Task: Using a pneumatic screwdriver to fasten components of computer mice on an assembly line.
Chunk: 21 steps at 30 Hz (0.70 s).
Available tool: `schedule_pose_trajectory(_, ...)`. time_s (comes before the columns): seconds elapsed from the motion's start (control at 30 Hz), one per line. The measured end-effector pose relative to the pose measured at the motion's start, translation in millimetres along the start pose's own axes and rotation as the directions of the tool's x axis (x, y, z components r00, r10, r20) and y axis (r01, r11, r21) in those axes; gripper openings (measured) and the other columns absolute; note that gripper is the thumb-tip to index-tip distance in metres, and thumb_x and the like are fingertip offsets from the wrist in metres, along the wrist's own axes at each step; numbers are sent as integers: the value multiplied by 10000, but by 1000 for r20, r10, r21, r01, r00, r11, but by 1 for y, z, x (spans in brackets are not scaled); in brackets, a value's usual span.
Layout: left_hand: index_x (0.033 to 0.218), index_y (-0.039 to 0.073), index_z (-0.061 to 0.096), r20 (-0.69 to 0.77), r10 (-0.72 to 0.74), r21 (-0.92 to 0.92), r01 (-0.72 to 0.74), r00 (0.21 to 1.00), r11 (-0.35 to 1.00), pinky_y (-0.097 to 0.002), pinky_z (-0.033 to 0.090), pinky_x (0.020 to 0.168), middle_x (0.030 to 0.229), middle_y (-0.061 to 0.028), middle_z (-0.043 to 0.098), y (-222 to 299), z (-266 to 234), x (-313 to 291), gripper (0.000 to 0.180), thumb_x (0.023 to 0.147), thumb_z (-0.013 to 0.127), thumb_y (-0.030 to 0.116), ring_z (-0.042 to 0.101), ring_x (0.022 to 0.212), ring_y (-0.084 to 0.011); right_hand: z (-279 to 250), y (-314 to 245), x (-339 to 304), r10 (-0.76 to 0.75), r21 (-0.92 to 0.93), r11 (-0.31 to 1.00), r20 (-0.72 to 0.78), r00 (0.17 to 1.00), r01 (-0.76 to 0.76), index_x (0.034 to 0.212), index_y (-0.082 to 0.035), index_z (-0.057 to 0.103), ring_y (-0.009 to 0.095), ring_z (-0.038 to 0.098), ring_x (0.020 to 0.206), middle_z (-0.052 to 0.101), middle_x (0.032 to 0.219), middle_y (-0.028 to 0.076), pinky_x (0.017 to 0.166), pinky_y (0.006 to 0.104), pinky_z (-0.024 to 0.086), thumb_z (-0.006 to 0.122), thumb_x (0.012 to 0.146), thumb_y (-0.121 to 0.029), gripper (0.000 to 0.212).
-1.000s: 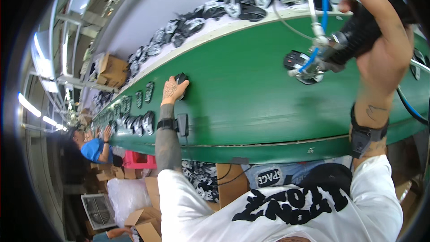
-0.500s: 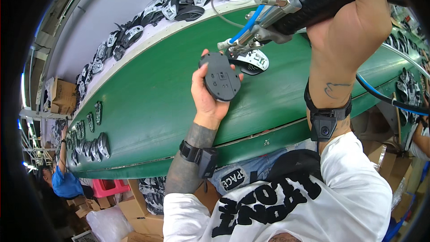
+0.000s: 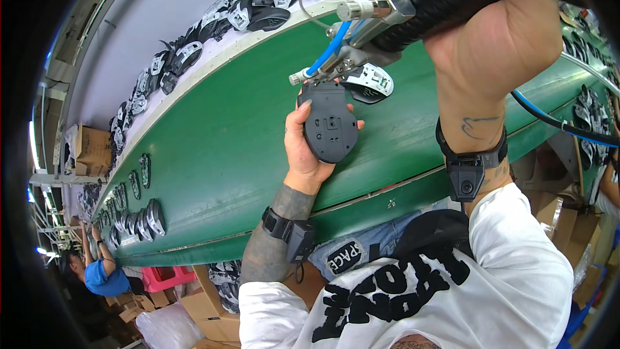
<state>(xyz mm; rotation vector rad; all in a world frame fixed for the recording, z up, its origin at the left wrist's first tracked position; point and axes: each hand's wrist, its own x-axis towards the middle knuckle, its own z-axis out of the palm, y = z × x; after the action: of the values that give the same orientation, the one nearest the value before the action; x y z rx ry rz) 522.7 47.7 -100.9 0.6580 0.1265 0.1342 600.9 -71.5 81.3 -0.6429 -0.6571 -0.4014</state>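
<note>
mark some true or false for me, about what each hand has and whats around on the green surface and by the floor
1. The left hand holds a black mouse, its underside facing the camera. True.
2. The right hand holds a cardboard box. False: it grips a black tool.
3. A white-and-black mouse part lies on the green surface. True.
4. The stool at lower left is yellow. False: it is pinkish red.
5. The wearer's shirt is white with black lettering. True.
</note>
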Motion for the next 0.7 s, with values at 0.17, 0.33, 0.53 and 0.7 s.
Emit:
schedule_pose_trajectory(0.17,1283,14,444,22,-25,-24,26,999,999,-495,522,812,1118,-143,564,0,1,-3,542,875,446,372,590,958,-260,-1,-1,-2,3,-8,1000,7,1000,-3,1138,74,503,180,622,762,617,952,117,614,267,514,634,797,-41,383)
schedule_pose_trajectory(0.33,1305,51,429,20,-22,20,21,1000,1000,-477,516,800,1340,-120,463,2,2,0,521,893,418,370,566,960,-256,-5,4,3,-3,-31,1000,-5,1000,3,1137,76,502,177,621,749,617,949,118,609,266,514,637,793,-35,386)
schedule_pose_trajectory(0.53,1316,128,436,-220,10,-12,-13,975,1000,-475,483,838,1262,-101,520,6,-10,10,490,892,432,374,555,968,-263,-18,-1,9,-8,-42,999,-6,1000,8,1136,79,502,174,618,734,617,945,118,603,265,513,641,787,-27,390)
schedule_pose_trajectory(0.7,1346,219,412,-55,59,-19,-60,997,998,-478,488,821,1316,-123,470,7,-10,4,500,874,456,376,554,972,-278,-14,3,5,-20,-51,999,-13,1000,19,1135,81,502,171,616,721,617,943,119,598,264,512,644,783,-21,394)
